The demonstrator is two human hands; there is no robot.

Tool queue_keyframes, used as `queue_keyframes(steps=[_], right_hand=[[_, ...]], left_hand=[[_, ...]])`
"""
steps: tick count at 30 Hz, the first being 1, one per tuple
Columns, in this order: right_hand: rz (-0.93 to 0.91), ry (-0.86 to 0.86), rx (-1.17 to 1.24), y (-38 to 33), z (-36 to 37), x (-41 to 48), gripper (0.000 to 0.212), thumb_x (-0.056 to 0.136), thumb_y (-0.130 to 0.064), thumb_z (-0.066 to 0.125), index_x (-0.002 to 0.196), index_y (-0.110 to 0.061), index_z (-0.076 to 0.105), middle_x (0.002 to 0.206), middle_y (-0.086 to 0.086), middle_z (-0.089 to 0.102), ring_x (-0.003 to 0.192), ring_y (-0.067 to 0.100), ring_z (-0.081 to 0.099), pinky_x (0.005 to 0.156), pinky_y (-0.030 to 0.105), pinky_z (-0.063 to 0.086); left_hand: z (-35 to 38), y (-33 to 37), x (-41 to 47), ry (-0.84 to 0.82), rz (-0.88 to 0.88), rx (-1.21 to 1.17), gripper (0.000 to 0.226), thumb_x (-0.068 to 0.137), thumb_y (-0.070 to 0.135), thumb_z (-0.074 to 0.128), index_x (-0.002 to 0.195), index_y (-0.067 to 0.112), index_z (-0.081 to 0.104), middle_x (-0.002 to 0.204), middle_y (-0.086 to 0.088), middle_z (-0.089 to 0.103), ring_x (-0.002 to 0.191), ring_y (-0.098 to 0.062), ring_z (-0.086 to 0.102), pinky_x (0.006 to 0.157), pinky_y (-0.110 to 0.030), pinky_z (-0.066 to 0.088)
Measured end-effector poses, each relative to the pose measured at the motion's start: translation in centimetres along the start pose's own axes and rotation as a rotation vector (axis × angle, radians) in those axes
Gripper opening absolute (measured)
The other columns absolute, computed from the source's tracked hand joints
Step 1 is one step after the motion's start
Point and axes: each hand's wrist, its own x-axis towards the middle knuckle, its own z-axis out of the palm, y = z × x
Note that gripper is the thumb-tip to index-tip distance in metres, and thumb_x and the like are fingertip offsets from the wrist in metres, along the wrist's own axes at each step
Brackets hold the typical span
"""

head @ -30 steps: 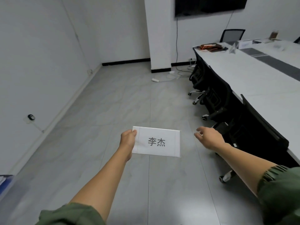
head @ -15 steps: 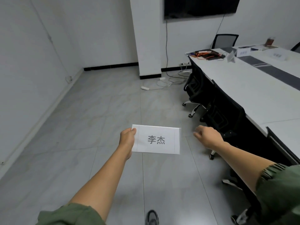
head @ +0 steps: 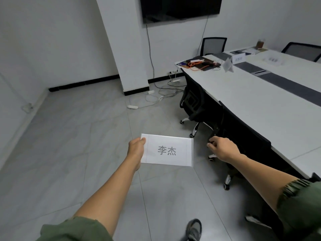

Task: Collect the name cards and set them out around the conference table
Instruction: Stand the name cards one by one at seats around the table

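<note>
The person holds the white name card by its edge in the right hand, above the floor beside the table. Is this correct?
Not quite. The head view shows the left hand gripping the name card by its edge; the right hand holds nothing. The card is indeed above the floor beside the table.

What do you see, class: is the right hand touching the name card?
Apart. The head view shows floor between the name card and the right hand; the left hand holds it.
</note>
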Motion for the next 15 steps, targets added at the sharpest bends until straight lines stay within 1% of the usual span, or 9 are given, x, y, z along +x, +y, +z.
queue_keyframes(steps=[4,8,12,15], right_hand=[[0.022,0.012,0.023,0.6,-0.2,7.9,0.035,0.095,-0.046,0.049,0.118,-0.022,0.06,0.106,0.002,0.07,0.102,0.027,0.062,0.083,0.039,0.052],[0.034,0.006,0.048,1.2,-1.4,16.6,0.033,0.096,-0.044,0.048,0.116,-0.022,0.061,0.103,0.0,0.069,0.1,0.026,0.063,0.081,0.038,0.052],[0.06,0.032,0.062,1.7,-3.2,24.5,0.035,0.096,-0.044,0.048,0.119,-0.022,0.061,0.106,0.002,0.07,0.1,0.027,0.064,0.079,0.036,0.051],[0.076,0.035,0.046,2.2,-3.6,29.1,0.038,0.096,-0.045,0.048,0.124,-0.022,0.059,0.11,0.0,0.07,0.104,0.026,0.063,0.081,0.035,0.05]], left_hand=[[3.2,2.4,7.0,-0.026,0.012,0.007,0.015,0.096,0.016,0.048,0.087,0.011,0.059,0.085,-0.011,0.059,0.075,-0.023,0.056,0.07,-0.032,0.045],[6.7,5.8,14.7,-0.028,0.001,0.022,0.018,0.097,0.017,0.048,0.088,0.011,0.062,0.086,-0.011,0.063,0.075,-0.025,0.059,0.07,-0.032,0.047],[10.2,9.0,21.7,-0.033,-0.003,0.008,0.02,0.097,0.017,0.048,0.082,0.013,0.062,0.085,-0.01,0.065,0.075,-0.026,0.061,0.071,-0.035,0.051],[12.5,10.8,26.3,-0.071,-0.013,0.013,0.021,0.097,0.017,0.049,0.08,0.012,0.062,0.082,-0.009,0.066,0.07,-0.025,0.062,0.067,-0.033,0.051]])
